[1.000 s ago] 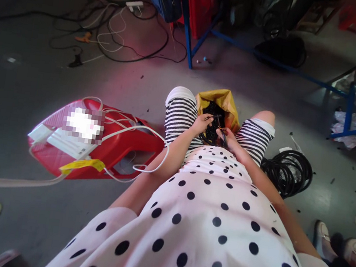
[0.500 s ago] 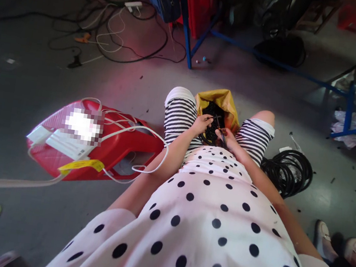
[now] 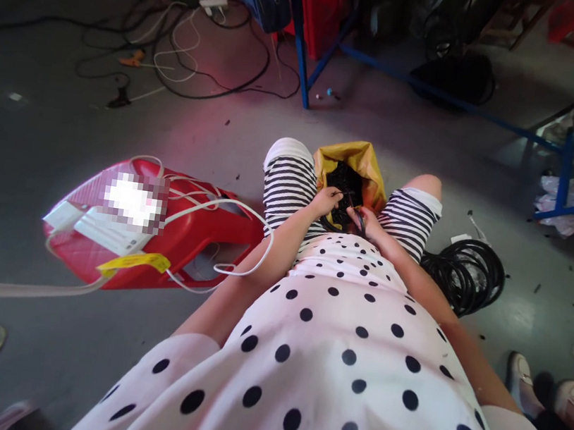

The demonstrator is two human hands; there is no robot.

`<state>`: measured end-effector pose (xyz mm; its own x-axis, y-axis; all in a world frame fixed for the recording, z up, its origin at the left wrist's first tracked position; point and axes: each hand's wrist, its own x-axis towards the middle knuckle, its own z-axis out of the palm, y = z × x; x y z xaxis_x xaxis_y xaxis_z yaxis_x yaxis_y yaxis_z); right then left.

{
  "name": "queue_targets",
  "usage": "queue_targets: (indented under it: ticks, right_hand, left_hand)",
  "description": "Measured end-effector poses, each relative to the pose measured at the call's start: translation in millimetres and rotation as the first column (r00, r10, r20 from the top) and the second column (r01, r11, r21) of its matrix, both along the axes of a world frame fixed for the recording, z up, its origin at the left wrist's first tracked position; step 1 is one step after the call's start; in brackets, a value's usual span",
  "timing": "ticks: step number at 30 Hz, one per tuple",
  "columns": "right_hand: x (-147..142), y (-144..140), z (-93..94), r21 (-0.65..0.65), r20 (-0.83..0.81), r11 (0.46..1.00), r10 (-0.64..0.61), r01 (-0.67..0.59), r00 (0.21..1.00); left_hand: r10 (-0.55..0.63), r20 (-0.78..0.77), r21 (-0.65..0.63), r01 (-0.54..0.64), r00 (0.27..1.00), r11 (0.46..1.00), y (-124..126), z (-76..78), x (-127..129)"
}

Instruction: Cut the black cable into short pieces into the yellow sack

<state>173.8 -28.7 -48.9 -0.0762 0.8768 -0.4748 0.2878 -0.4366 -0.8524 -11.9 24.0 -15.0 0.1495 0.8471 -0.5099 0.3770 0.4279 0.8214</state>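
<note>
Between my knees stands a yellow bag (image 3: 371, 161), its mouth spread, with a heap of small black pieces (image 3: 346, 175) inside. Over its near edge, my left hand (image 3: 325, 201) pinches a thin dark piece, too small to identify for certain. Close by on the right, my right hand (image 3: 367, 221) is closed around scissors (image 3: 360, 220) with dark handles. Their blades point toward my left fingertips and blend into the black heap.
A red stool (image 3: 183, 229) on the left carries white devices and cables. Coiled black cable (image 3: 470, 276) lies on the floor at right. Ahead stands a blue metal frame (image 3: 301, 60); loose cords (image 3: 178, 79) lie farther left. Another person's shoes (image 3: 573, 401) show at lower right.
The scissors' blades, which showed apart near my left fingertips, now look closer together and less distinct. Both hands stay almost in place; the view shifts slightly.
</note>
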Motion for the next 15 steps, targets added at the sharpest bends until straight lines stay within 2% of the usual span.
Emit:
queue_targets:
  ticks: [7, 15]
  right_hand:
    - [2.7, 1.5, -1.2, -0.022, 0.013, 0.994, 0.11, -0.109, 0.994]
    - [1.8, 4.7, -5.0, -0.045, 0.058, 0.991, 0.128, -0.126, 0.99]
  left_hand:
    - [-0.036, -0.119, -0.049, 0.031, 0.992, 0.998, -0.6, -1.8, 2.0]
    - [-0.028, -0.205, -0.044, 0.019, 0.978, 0.999, -1.4, -7.4, 1.4]
